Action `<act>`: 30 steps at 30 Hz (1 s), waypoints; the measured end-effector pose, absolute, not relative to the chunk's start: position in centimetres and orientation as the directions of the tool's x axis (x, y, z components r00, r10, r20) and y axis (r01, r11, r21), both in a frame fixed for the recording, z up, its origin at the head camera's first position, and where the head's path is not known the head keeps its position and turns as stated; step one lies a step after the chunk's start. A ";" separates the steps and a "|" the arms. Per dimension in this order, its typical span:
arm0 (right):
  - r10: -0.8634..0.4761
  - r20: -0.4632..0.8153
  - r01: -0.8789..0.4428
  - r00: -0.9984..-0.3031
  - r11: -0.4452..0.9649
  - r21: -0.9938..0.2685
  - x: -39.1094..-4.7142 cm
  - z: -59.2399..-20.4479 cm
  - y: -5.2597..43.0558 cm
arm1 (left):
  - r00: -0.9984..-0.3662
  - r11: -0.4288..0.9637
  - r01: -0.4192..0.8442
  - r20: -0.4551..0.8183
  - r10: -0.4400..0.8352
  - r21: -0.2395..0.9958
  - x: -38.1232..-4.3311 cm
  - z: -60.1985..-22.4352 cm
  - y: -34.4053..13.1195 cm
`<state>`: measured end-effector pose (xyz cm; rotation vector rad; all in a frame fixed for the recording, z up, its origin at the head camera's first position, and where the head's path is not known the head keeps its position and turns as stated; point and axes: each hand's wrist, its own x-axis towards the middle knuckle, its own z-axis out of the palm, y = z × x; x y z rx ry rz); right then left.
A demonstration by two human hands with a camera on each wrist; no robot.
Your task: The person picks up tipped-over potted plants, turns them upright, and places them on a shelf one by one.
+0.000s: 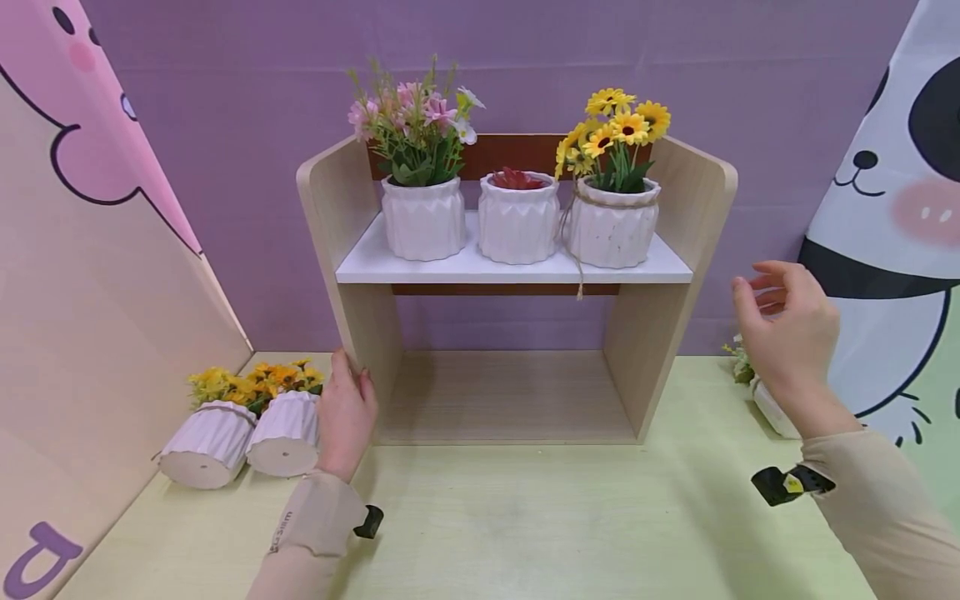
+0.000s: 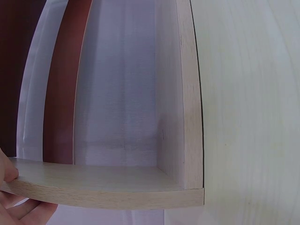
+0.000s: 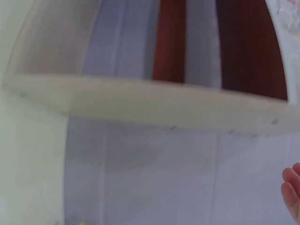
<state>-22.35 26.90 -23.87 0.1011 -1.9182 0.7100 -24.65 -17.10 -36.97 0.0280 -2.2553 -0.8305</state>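
Observation:
A small wooden shelf (image 1: 517, 400) stands against the purple backdrop. Its white upper board (image 1: 525, 273) carries a pot of pink and white flowers (image 1: 423, 221), a pot with a red succulent (image 1: 519, 221) and a pot of yellow flowers (image 1: 613, 229) tied with twine. My left hand (image 1: 347, 417) holds the front edge of the left side panel (image 2: 117, 197), thumb on the inner face and fingers outside. Away from the right side panel (image 1: 660, 333), my right hand (image 1: 797, 329) is raised in the air, its fingers loosely bent around nothing.
Two white pots of yellow and orange flowers (image 1: 283, 433) lie tipped over on the table (image 1: 525, 525) left of the shelf. Behind my right forearm, another white pot (image 1: 772, 408) lies on its side. Printed cartoon panels (image 1: 900, 208) flank both sides.

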 end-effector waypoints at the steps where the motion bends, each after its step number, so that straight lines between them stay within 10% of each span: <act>1: 0.235 0.850 -0.351 -0.472 0.834 -0.426 -22.3 -24.1 27.2 | -0.739 0.792 0.214 0.625 -0.252 0.572 -24.6 -37.0 -17.1; 22: 0.168 0.822 -0.159 -0.544 0.941 -0.298 -22.9 -29.5 32.2 | -0.731 0.788 0.221 0.632 -0.256 0.575 -24.6 -36.9 -17.1; 30: 0.201 0.633 0.009 -0.747 0.956 -0.293 -22.8 -31.1 33.9 | -0.738 0.791 0.217 0.627 -0.251 0.572 -24.5 -36.9 -17.0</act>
